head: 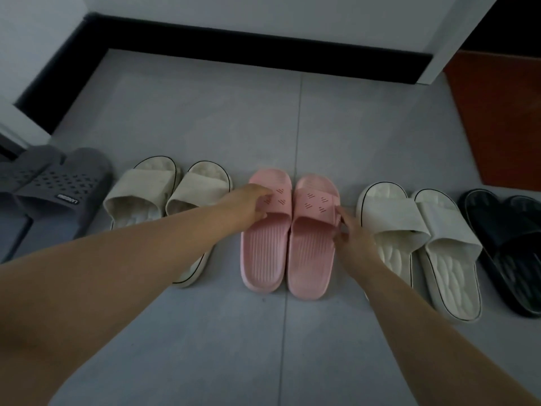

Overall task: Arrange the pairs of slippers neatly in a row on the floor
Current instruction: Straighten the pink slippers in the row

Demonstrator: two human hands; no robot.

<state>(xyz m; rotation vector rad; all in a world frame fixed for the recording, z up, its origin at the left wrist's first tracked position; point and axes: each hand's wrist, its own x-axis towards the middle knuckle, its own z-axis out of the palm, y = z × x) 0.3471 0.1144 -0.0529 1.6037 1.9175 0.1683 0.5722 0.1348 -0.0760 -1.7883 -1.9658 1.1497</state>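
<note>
Pink slippers (pixel 288 230) sit side by side on the grey tiled floor (pixel 205 127), toes toward the black skirting board (pixel 263 42), their inner edges touching. Both hands are on this pair. The left hand (pixel 248 205) lies over the outer side of the left pink slipper's strap, fingers curled down onto it. The right hand (pixel 352 237) meets the outer edge of the right pink slipper's strap, fingertips (pixel 341 212) pressed against it and the thumb below; whether it actually pinches the strap, I cannot tell.

Left of the pink pair stands a beige pair (pixel 164 200), partly hidden under the left forearm, and further left a grey perforated pair (pixel 55 183) near the wall corner. Right of the pink pair is a white pair (pixel 415 238) with dark-trimmed soles, set slightly slanted, and beyond that a black pair (pixel 506 241) at the frame's edge. An orange-brown mat (pixel 497 118) lies beyond the black pair.
</note>
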